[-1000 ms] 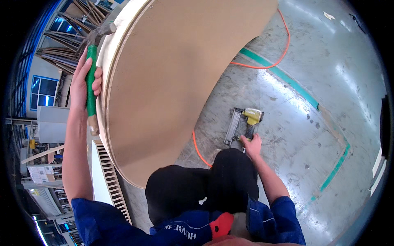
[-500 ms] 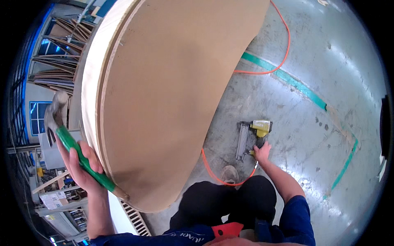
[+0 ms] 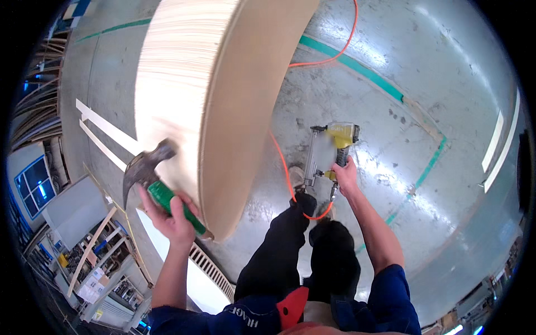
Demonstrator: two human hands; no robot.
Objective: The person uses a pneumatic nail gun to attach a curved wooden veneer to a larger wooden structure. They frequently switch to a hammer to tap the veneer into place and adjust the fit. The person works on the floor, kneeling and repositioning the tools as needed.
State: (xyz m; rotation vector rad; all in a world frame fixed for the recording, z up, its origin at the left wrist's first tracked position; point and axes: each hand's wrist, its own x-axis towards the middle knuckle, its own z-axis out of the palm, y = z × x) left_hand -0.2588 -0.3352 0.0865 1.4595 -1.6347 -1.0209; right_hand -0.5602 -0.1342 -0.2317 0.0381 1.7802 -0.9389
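Observation:
My left hand (image 3: pixel 174 224) is closed around the green handle of a claw hammer (image 3: pixel 144 167), its metal head up beside the pale curved side of a large wooden piece (image 3: pixel 240 106). The handle's lower end lies close to that piece's near edge; whether they touch I cannot tell. At the right, my right hand (image 3: pixel 346 176) grips a yellow nail gun (image 3: pixel 340 134) by its handle, held over the floor with its long silver magazine on the left. An orange air hose (image 3: pixel 283 159) joins the gun's handle end and passes by my feet.
Green tape lines (image 3: pixel 363 70) mark the grey concrete floor. Pale strips (image 3: pixel 109 127) lie left of the wooden piece, with more at the far right. A slatted edge (image 3: pixel 212 268) and white panel sit near my left arm. Shelves (image 3: pixel 42 106) with stacked boards stand at far left.
My view has shifted, so more of the wooden piece's pale side and my legs show. The hammer has come rightward in view, its head in front of that side. The nail gun appears higher.

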